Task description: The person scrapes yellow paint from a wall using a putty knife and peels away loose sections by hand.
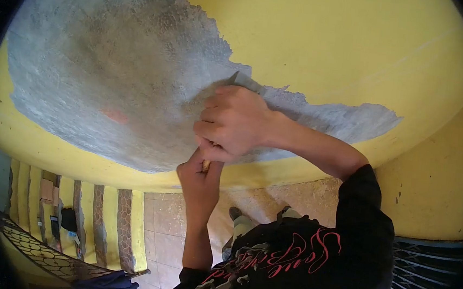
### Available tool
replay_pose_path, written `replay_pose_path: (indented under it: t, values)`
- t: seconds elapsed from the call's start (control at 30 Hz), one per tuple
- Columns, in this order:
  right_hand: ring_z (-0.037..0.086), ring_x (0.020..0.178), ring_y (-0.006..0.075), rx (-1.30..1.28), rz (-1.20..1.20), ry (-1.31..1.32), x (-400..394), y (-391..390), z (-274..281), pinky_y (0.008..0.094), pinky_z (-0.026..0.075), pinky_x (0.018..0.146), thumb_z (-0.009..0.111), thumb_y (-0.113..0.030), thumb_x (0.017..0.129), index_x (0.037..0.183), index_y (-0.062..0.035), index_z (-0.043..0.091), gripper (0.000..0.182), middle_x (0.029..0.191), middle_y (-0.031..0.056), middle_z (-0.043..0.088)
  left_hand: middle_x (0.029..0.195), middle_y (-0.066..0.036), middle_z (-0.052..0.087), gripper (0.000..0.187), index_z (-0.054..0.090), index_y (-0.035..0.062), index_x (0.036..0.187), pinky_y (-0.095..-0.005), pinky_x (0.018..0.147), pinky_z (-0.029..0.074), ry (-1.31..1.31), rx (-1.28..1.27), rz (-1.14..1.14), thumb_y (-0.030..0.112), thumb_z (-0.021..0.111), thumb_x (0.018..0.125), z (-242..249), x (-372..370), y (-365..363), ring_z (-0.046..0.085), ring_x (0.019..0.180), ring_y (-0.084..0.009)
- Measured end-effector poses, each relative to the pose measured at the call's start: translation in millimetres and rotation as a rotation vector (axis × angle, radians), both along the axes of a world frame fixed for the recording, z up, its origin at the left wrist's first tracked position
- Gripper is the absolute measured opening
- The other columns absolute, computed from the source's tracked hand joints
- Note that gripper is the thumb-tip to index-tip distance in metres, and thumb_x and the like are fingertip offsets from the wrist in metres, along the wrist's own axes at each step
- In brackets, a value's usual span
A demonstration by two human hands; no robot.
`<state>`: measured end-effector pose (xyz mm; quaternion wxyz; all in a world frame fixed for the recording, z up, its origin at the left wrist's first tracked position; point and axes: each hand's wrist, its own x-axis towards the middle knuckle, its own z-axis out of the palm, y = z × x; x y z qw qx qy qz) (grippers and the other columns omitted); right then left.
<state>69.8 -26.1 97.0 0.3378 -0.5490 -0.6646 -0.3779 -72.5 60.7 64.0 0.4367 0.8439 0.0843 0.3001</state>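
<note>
My right hand (236, 124) is wrapped round a scraper (247, 82), whose flat metal blade shows above the knuckles against the wall. The blade lies near the ragged border between bare grey plaster (112, 64) and yellow paint (348, 45). Just below, my left hand (201, 176) is closed round the lower end of the scraper's light-coloured handle (206, 166). Most of the handle is hidden by my fingers. A reddish patch (114, 115) marks the plaster to the left of my hands.
Yellow stairs with stone-patterned strips (123, 223) lie at lower left, with a black item (68, 219) and a cardboard piece (46, 191) on them. A metal lattice railing (33, 246) carries dark cloth (106, 283). Tiled floor (169, 215) lies below; a dark folding gate (422, 273) stands right.
</note>
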Motion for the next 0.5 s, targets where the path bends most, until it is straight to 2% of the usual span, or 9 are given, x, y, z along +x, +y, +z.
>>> replay_pose_path:
  t: [0.07, 0.23, 0.3, 0.4, 0.5]
  values:
    - [0.044, 0.044, 0.0210, 0.019, 0.003, -0.001, -3.3, 9.2, 2.0, 0.0331, 0.036, 0.045, 0.060, -0.021, 0.062, 0.049, -0.0114, 0.044, 0.023, 0.046, 0.0018, 0.041, 0.056, -0.010, 0.042, 0.011, 0.061, -0.0031, 0.086, -0.0260, 0.049, 0.032, 0.023, -0.052, 0.048, 0.006, 0.063, 0.081, 1.0, -5.4, 7.6, 0.036, 0.057, -0.0067]
    - [0.045, 0.045, 0.0201, 0.080, 0.000, 0.001, 1.3, 2.7, 1.2, 0.0323, 0.037, 0.046, 0.061, -0.021, 0.062, 0.050, -0.0120, 0.045, 0.022, 0.047, 0.0010, 0.042, 0.055, -0.010, 0.040, 0.012, 0.060, -0.0029, 0.085, -0.0262, 0.047, 0.031, 0.076, -0.005, 0.037, 0.008, 0.064, 0.081, 10.1, 1.5, 7.3, 0.035, 0.055, -0.0072]
    - [0.045, 0.045, 0.0197, 0.087, -0.088, -0.060, 8.4, -16.1, 2.1, 0.0321, 0.037, 0.047, 0.061, -0.021, 0.062, 0.051, -0.0123, 0.045, 0.021, 0.048, 0.0004, 0.042, 0.055, -0.011, 0.038, 0.013, 0.060, -0.0033, 0.084, -0.0265, 0.046, 0.028, -0.047, 0.099, -0.069, 0.008, 0.064, 0.082, 6.6, 13.2, -3.5, 0.033, 0.054, -0.0070]
    - [0.045, 0.046, 0.0194, 0.096, -0.097, -0.039, 6.9, -18.5, 4.1, 0.0319, 0.038, 0.047, 0.060, -0.022, 0.064, 0.051, -0.0124, 0.046, 0.021, 0.048, -0.0001, 0.041, 0.055, -0.011, 0.034, 0.014, 0.058, -0.0035, 0.083, -0.0263, 0.045, 0.026, -0.058, 0.070, -0.048, 0.009, 0.064, 0.082, 8.2, 14.9, -8.0, 0.032, 0.053, -0.0071]
    - [0.046, 0.046, 0.0192, 0.122, 0.006, 0.025, -0.4, 4.3, -2.1, 0.0319, 0.038, 0.047, 0.060, -0.022, 0.065, 0.052, -0.0123, 0.046, 0.021, 0.048, 0.0000, 0.041, 0.053, -0.008, 0.033, 0.016, 0.057, -0.0049, 0.081, -0.0258, 0.045, 0.026, 0.050, 0.044, 0.036, 0.009, 0.064, 0.083, 8.9, -2.7, 9.3, 0.031, 0.054, -0.0064]
